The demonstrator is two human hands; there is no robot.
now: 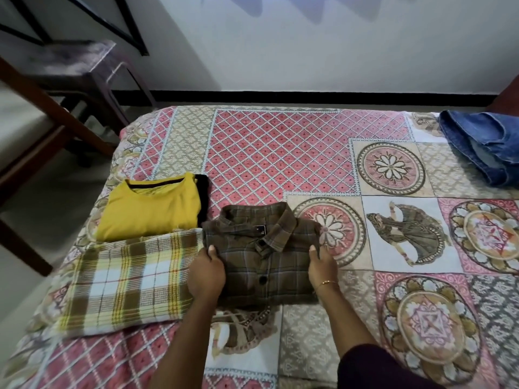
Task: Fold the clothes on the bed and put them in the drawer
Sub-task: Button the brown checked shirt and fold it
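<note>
Both hands, left (206,272) and right (323,266), gripped the folded shirt (261,254) by its sides; soft, light cloth, best lifted from underneath.

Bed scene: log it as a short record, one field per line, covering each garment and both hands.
surface: patterned bedspread
brown plaid shirt: folded, collar up, in front of the person
left hand: grips the shirt's left edge
right hand: grips the shirt's right edge
yellow T-shirt: folded, far left
checked cloth: folded, near left, beside the shirt
jeans: far right
drawer: not in view
</note>
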